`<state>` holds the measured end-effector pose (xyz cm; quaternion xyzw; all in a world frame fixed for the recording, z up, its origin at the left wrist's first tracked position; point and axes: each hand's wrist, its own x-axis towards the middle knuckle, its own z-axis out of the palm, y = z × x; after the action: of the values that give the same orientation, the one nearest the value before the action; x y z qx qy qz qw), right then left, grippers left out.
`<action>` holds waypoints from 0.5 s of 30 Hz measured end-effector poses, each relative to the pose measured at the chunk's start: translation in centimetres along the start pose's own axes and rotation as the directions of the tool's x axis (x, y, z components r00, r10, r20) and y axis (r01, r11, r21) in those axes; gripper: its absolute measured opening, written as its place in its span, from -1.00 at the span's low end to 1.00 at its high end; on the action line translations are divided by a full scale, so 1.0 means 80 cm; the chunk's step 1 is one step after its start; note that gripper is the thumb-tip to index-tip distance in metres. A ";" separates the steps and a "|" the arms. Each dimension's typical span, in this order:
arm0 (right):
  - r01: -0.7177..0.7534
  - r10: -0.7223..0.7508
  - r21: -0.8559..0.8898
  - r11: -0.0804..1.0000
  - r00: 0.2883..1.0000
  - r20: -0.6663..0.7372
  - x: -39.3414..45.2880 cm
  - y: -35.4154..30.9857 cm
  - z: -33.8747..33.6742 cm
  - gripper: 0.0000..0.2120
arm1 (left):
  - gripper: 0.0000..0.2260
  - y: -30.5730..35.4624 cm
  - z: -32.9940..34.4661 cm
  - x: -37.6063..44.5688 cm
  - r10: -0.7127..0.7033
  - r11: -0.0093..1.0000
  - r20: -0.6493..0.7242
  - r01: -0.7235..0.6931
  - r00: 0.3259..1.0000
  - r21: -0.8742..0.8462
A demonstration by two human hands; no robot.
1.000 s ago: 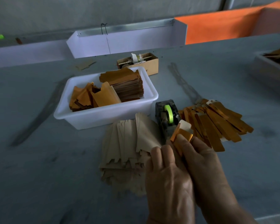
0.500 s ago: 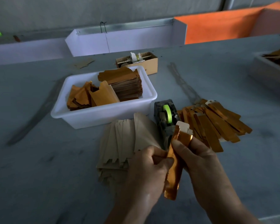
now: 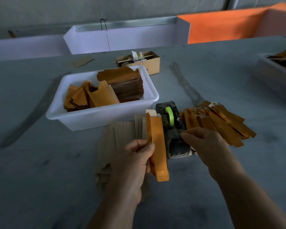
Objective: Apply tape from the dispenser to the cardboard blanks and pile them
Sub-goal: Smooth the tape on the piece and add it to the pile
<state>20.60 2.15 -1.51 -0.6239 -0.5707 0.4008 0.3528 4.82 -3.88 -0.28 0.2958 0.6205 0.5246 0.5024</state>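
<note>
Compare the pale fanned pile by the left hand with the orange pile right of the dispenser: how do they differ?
The pale pile shows dull beige faces, lying near the white tub; the orange pile shows glossy orange faces, right of the tape dispenser. The pale pile's pieces look flat and wide; the orange pile's are narrow, folded strips. Both are fanned out on the table.

A grey table is carrying everything. A dark tape dispenser with a green roll is sitting on it near the middle. Just left of the dispenser, a white tub of orange blanks is resting on the tabletop. In front of the tub, left of the dispenser, a fan of pale cardboard blanks is lying flat. Right of the dispenser, a pile of folded orange blanks is spreading out. Behind the dispenser, beyond the tub, a small cardboard box is standing.
</note>
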 end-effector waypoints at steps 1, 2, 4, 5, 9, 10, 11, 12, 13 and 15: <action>0.001 -0.001 -0.018 1.000 1.000 0.000 0.001 -0.001 0.001 -0.91 | -0.89 0.000 0.003 0.000 0.002 1.000 0.018 -0.002 1.000 0.006; 0.002 -0.001 -0.033 0.999 1.000 0.004 0.001 -0.002 0.003 -0.90 | -0.92 0.001 0.006 0.000 0.000 1.000 0.030 0.000 1.000 0.008; 0.004 -0.003 -0.062 0.998 1.000 0.020 0.002 -0.003 0.005 -0.90 | -0.95 0.004 0.012 -0.001 -0.003 1.000 0.042 0.003 0.999 -0.001; 0.003 -0.001 -0.074 0.997 1.000 0.026 0.003 -0.004 0.006 -0.90 | -0.95 0.005 0.015 -0.002 0.004 1.000 0.042 -0.005 0.999 0.002; -0.010 0.012 -0.056 0.998 0.999 0.040 0.003 -0.007 0.009 -0.90 | -0.95 0.005 0.020 -0.009 0.113 0.986 0.015 -0.114 0.993 0.120; -0.006 0.008 -0.053 0.999 0.999 0.043 0.003 -0.008 0.009 -0.90 | -0.95 0.005 0.021 -0.011 0.146 0.978 0.015 -0.147 0.989 0.147; 0.002 0.000 -0.049 0.999 0.999 0.045 0.002 -0.009 0.010 -0.89 | -0.95 0.005 0.022 -0.013 0.174 0.972 0.018 -0.174 0.985 0.158; 0.011 -0.009 -0.046 0.999 0.999 0.044 0.002 -0.009 0.011 -0.89 | -0.96 0.006 0.024 -0.015 0.198 0.967 0.018 -0.198 0.980 0.161; 0.022 -0.021 -0.047 0.999 0.999 0.034 0.001 -0.010 0.012 -0.90 | -0.96 0.005 0.026 -0.016 0.217 0.961 0.014 -0.216 0.976 0.171; 0.072 -0.074 -0.093 0.993 0.997 -0.020 0.000 -0.009 0.016 -0.91 | -0.95 0.002 0.031 -0.016 0.226 0.954 0.022 -0.226 0.974 0.198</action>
<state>19.14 2.23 -1.40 -0.6227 -0.6070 0.3536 0.3447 7.50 -4.07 0.39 0.4134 0.6322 0.5139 0.4065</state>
